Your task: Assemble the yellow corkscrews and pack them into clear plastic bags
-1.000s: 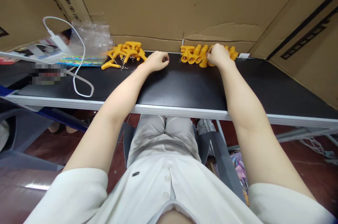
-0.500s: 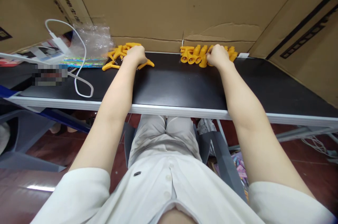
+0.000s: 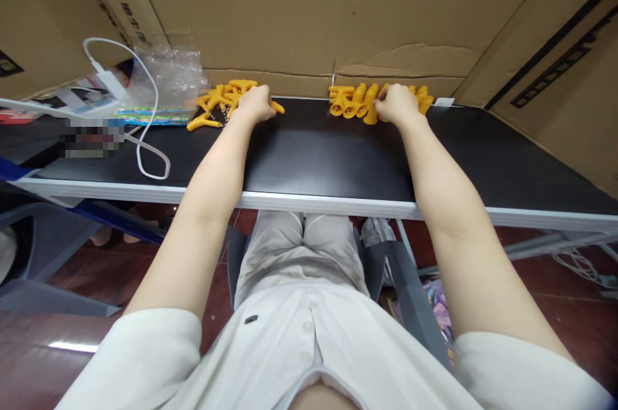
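Observation:
My left hand (image 3: 255, 103) lies closed over the right edge of a loose pile of yellow plastic pieces with small key chains (image 3: 219, 100) at the back of the black table (image 3: 318, 152). One yellow piece (image 3: 277, 107) pokes out from under its fingers. Resting on a neat row of yellow pieces (image 3: 355, 100) lined up against the cardboard wall is my right hand (image 3: 396, 103), fingers curled over the row's right half. What those fingers grip is hidden.
Cardboard sheets (image 3: 309, 11) wall in the table at the back and right. A crumpled clear plastic bag (image 3: 171, 75), a white charger with cable (image 3: 138, 139) and printed papers (image 3: 72, 98) lie at the left. Below the table's white front edge are my knees.
My left hand went from the table's middle left to the loose pile, closed over a yellow piece, and has now shifted slightly right. My right hand stayed on the row.

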Motion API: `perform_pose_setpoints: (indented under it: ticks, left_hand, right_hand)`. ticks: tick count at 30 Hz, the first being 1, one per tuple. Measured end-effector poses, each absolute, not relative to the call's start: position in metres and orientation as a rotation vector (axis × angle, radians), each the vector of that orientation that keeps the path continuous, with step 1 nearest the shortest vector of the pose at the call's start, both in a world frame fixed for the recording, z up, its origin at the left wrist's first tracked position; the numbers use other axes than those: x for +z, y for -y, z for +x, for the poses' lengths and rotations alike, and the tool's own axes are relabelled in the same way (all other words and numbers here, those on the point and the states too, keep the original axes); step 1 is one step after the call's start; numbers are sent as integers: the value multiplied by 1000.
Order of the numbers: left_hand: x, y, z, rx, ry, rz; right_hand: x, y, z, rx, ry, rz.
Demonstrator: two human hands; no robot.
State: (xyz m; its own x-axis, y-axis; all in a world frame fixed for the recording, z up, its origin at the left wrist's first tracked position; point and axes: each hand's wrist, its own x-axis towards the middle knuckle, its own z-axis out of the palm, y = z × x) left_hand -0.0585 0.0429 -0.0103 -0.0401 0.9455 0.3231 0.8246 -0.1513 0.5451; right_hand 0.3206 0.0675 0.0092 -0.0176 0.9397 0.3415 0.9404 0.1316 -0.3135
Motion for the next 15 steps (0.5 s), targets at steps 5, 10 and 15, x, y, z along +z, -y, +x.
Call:
perform_pose_setpoints:
  ticks: [5, 10, 15]
  left_hand:
    - [4, -34, -33, 1354, -1867, 1842]
    - [9, -35, -15, 1563, -1652, 1543]
    - [5, -35, -4, 1579, -1503, 1305]
  right_hand:
    - [4, -65, 318, -39, 1939, -1788]
    - [-2, -68, 319, -88, 1966, -1750]
    - [2, -65, 315, -81, 1950, -1763]
